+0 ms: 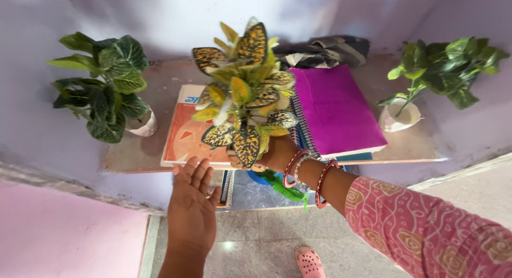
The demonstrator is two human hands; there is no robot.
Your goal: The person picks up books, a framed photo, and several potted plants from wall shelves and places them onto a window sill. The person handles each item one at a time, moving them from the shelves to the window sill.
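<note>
Yellow-spotted plant (pixel 242 91) is the one we carry, held just above the front edge of the shelf (pixel 133 158), and we take that shelf as our landmark. Far left on the shelf stands a dark green plant (pixel 101 83) in a white pot. Next, our left hand (pixel 192 200) hovers in front of the shelf, palm open and fingers spread, touching nothing. Our right hand (pixel 277 152), bangles at the wrist, is wrapped round the spotted plant's base, its pot mostly hidden. Behind it on the shelf lie an orange book (pixel 184 131) and a purple notebook (pixel 336 107); far right stands a second green plant (pixel 445 70). We judge we are mid-placement; setting it down needs a level, free patch of shelf.
</note>
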